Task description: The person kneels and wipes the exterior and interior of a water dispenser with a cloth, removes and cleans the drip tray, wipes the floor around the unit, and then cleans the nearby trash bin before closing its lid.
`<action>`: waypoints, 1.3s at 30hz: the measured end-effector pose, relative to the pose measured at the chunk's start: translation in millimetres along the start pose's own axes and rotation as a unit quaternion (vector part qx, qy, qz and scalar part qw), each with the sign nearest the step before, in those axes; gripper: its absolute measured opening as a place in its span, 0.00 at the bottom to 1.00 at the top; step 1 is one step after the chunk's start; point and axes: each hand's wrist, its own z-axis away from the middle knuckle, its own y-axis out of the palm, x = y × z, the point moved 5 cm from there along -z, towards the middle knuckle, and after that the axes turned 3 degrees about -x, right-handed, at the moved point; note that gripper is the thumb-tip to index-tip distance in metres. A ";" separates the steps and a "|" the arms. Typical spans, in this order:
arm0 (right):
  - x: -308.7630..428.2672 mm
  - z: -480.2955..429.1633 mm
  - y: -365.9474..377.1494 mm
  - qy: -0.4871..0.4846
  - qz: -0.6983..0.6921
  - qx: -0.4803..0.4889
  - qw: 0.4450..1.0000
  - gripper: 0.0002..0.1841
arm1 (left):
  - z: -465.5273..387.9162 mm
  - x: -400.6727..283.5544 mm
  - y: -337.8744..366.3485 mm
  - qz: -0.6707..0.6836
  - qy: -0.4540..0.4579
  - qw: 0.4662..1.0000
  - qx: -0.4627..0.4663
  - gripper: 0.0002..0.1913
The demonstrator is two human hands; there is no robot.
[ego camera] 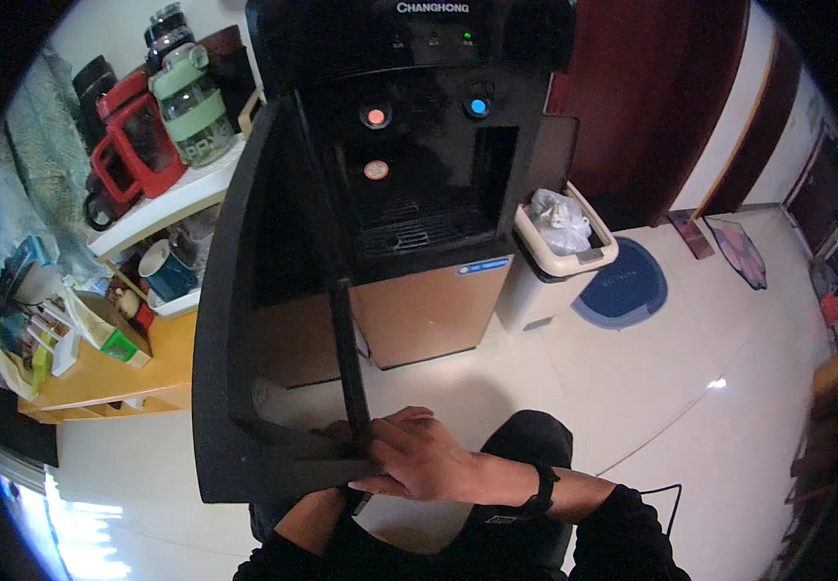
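Observation:
A black Changhong water dispenser (419, 160) stands before me, with a red and a blue round button above its drip grille. A large black curved door panel (219, 407) with a dark see-through middle juts toward me at the dispenser's left side. My right hand (422, 454) is closed around the near end of the panel's straight black edge, thumb below and fingers over the top. A dark band circles that wrist. My left forearm (310, 517) reaches up beneath the panel's lower corner. The left hand itself is mostly hidden behind the panel and my right hand, so its grip is unclear.
A cream waste bin (546, 298) with a white bag stands right of the dispenser, beside a blue floor mat (622, 283). On the left, a white shelf (172, 196) holds bottles and a red-framed jug (139, 141) above a yellow wooden cabinet (114, 381). A black cable (675, 508) lies at right.

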 end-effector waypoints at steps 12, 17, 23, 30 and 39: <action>-21.5 14.1 14.8 0.031 -0.012 0.086 0.996 0.24 | 3.3 7.8 -1.0 0.074 -0.001 0.997 -0.004 0.35; -73.6 65.5 24.9 0.283 0.064 0.076 0.954 0.34 | -4.3 14.0 -2.2 0.153 -0.002 0.987 -0.041 0.35; -77.8 101.2 44.6 0.335 0.104 0.080 0.933 0.57 | -10.7 30.8 -11.8 0.217 -0.095 0.958 -0.163 0.27; -96.6 115.3 53.5 0.382 -0.096 -0.069 0.917 0.57 | -9.5 23.6 8.4 0.403 -0.030 0.910 -0.091 0.29; -135.3 97.5 24.8 0.417 -0.234 -0.164 0.863 0.39 | -7.4 1.8 0.1 0.277 0.070 0.954 -0.092 0.39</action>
